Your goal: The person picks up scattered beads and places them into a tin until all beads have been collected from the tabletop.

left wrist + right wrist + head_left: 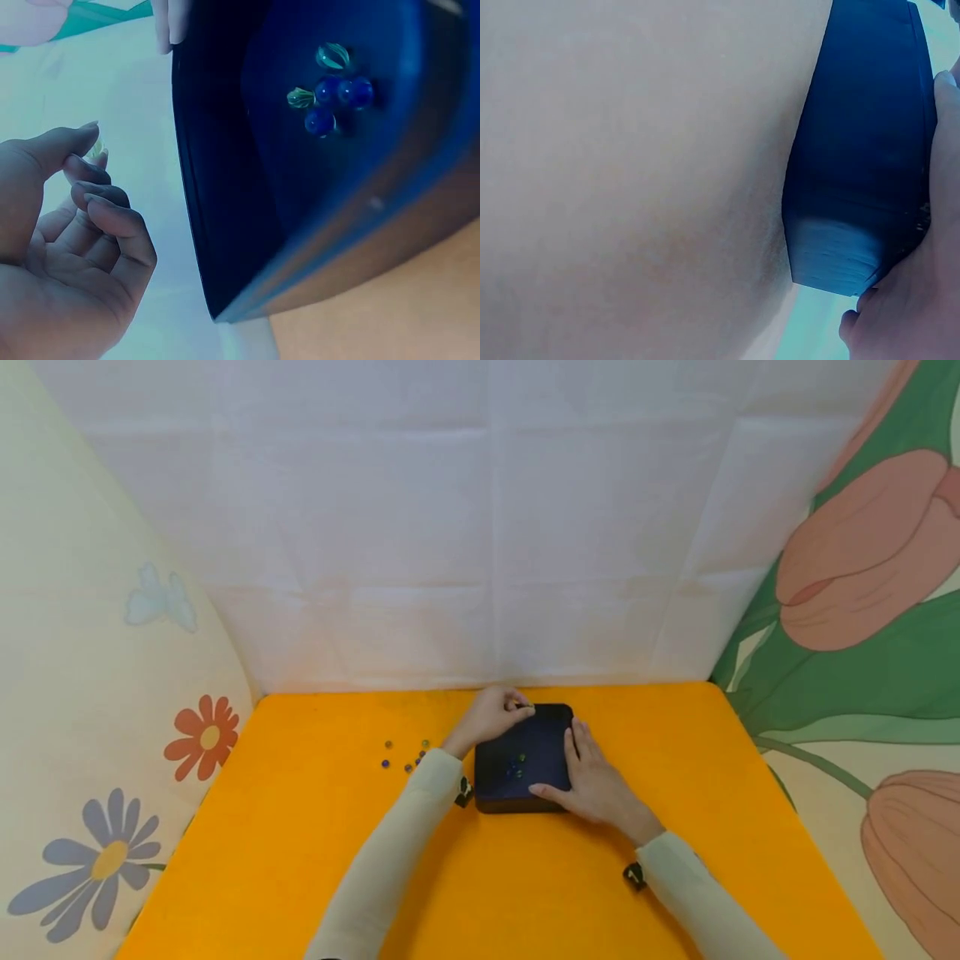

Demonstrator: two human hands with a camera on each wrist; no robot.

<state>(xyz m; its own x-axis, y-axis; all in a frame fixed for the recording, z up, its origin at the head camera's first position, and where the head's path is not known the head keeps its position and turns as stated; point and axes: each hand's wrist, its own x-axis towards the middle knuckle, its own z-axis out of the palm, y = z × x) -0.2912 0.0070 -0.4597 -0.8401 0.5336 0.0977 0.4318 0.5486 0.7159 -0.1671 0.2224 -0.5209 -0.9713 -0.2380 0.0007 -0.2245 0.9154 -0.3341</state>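
My left hand (491, 718) is above the far left part of a black box (487, 804), pinching a small clear marble (97, 150) with a yellow-green swirl between thumb and fingertips. The other left fingers are curled in. On the box floor lies a loose cluster of several marbles, among them a dark blue marble (320, 121) and a green-swirled marble (333, 56). My right hand (598, 783) rests against the box's right side, its fingers straight along that wall and its thumb across the near rim. In the right wrist view the box's outer wall (862, 135) shows beside the hand.
Left of the box, several loose marbles lie on the orange tablecloth (300, 827), including a blue marble (386, 763) and a yellowish marble (388, 744). A white cloth backdrop (360, 527) hangs along the table's far edge, with flower-printed cloths on both sides.
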